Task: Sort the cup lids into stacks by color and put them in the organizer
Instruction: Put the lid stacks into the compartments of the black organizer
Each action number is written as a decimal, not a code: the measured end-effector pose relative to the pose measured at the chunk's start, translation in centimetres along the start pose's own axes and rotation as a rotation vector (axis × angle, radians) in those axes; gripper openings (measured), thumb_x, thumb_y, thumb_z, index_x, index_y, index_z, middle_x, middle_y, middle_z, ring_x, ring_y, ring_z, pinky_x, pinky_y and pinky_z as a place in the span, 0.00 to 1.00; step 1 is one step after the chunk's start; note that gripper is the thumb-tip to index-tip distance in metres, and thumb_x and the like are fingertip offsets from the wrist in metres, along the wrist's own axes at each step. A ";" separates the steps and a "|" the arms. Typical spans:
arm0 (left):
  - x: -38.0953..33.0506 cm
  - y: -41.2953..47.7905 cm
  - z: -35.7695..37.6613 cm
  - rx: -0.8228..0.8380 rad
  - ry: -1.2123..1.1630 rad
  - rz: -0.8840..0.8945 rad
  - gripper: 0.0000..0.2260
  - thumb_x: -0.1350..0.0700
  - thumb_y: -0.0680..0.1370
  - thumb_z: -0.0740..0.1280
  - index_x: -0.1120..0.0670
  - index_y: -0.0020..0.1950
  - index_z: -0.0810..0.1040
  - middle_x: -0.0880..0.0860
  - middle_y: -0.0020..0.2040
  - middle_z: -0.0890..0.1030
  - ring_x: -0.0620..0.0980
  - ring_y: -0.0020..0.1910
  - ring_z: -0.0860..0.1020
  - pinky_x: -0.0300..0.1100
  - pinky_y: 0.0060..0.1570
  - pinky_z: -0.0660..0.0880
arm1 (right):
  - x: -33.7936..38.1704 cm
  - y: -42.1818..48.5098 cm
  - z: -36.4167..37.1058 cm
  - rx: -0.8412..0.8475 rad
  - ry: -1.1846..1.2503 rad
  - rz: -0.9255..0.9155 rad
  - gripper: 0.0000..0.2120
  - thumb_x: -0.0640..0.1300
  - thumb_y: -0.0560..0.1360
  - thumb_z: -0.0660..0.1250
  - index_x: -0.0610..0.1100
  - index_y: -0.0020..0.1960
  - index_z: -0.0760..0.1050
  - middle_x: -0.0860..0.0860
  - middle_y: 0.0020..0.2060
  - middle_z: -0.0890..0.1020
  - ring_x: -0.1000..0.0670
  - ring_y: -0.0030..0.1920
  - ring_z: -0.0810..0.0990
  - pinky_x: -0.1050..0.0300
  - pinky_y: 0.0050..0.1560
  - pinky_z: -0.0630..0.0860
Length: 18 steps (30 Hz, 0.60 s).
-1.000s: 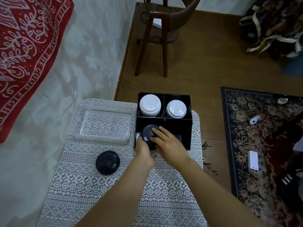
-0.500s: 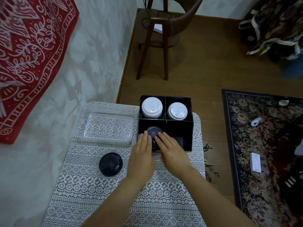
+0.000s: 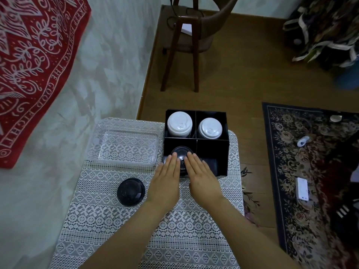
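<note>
Currently both hands lie flat, fingers straight and held together. The left hand (image 3: 167,177) and right hand (image 3: 200,175) flank the stack of black lids (image 3: 181,152) standing in the near-left compartment of the organizer (image 3: 211,148), fingertips touching its top on either side. One white lid stack (image 3: 179,124) fills the far-left compartment, a second white stack (image 3: 210,128) the far-right. A loose black lid (image 3: 131,191) lies on the lace-covered worktop (image 3: 174,239), left of the left hand and apart from it, near a clear tray (image 3: 124,144).

We note organizer (image 3: 211,150) on tabletop (image 3: 174,239). Inside: rear-left stack (image 3: 179,124), rear-right stack (image 3: 210,128), front-left stack (image 3: 181,152), 1 per compartment. Tray (image 3: 101,133) left of organizer; loose lid (image 3: 131,191) before tray.
</note>
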State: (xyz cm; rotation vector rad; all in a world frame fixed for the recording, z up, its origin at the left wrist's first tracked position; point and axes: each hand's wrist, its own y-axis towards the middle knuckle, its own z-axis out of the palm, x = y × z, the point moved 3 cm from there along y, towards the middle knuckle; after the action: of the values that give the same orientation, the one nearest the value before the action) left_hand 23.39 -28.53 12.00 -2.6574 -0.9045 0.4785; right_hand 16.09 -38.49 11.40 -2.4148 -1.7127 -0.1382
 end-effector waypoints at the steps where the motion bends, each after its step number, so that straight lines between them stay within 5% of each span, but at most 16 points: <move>1: 0.0 0.0 0.0 0.002 0.002 0.003 0.34 0.62 0.80 0.53 0.55 0.71 0.28 0.52 0.72 0.26 0.49 0.75 0.31 0.45 0.74 0.34 | -0.1 -0.1 0.3 -0.009 0.006 0.011 0.42 0.35 0.53 0.79 0.38 0.67 0.74 0.43 0.67 0.75 0.47 0.67 0.75 0.51 0.65 0.64; 4: 0.2 0.0 0.1 0.009 -0.004 0.008 0.34 0.62 0.80 0.54 0.55 0.71 0.27 0.53 0.73 0.26 0.49 0.75 0.31 0.45 0.75 0.35 | -0.1 -0.1 0.4 0.029 0.060 0.052 0.42 0.33 0.59 0.75 0.37 0.72 0.68 0.42 0.72 0.68 0.48 0.73 0.64 0.50 0.69 0.62; 6: 0.3 -0.2 0.2 -0.004 -0.015 0.021 0.35 0.62 0.80 0.54 0.55 0.72 0.27 0.52 0.74 0.27 0.49 0.75 0.30 0.46 0.75 0.35 | -0.2 -0.1 0.5 0.084 0.087 0.031 0.40 0.32 0.71 0.65 0.39 0.78 0.51 0.47 0.77 0.47 0.49 0.76 0.43 0.51 0.77 0.49; 8: 0.5 -0.4 0.1 -0.018 -0.016 0.041 0.36 0.60 0.80 0.55 0.53 0.72 0.27 0.51 0.75 0.27 0.49 0.75 0.30 0.47 0.75 0.36 | -0.3 -0.2 0.5 0.123 0.070 0.027 0.38 0.33 0.75 0.60 0.41 0.79 0.44 0.50 0.75 0.39 0.51 0.74 0.35 0.53 0.76 0.40; 11: 1.0 -1.0 0.1 -0.043 0.032 0.077 0.35 0.56 0.82 0.55 0.53 0.73 0.28 0.50 0.74 0.27 0.49 0.75 0.30 0.50 0.76 0.37 | 0.1 -0.6 0.1 0.060 0.007 0.044 0.41 0.38 0.64 0.74 0.40 0.75 0.64 0.45 0.75 0.62 0.48 0.75 0.58 0.47 0.71 0.57; 13: 1.5 -1.5 0.3 -0.093 0.016 0.097 0.35 0.56 0.81 0.58 0.53 0.76 0.34 0.51 0.76 0.32 0.50 0.76 0.34 0.51 0.76 0.40 | 0.5 -0.9 0.0 0.051 0.010 0.027 0.42 0.39 0.59 0.76 0.41 0.72 0.68 0.44 0.72 0.70 0.47 0.72 0.67 0.44 0.68 0.63; 18: 3.9 -3.4 0.7 -0.145 0.007 0.083 0.40 0.56 0.68 0.74 0.57 0.76 0.60 0.56 0.76 0.63 0.53 0.75 0.62 0.54 0.68 0.67 | 3.5 -1.5 -0.8 -0.031 0.054 -0.108 0.41 0.42 0.64 0.75 0.41 0.73 0.62 0.43 0.72 0.69 0.47 0.73 0.62 0.49 0.74 0.57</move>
State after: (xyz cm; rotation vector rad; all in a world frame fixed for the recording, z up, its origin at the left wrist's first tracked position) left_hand 24.16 -23.35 11.79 -2.8357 -0.8602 0.4381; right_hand 15.90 -34.97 12.96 -2.3176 -1.8305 -0.2440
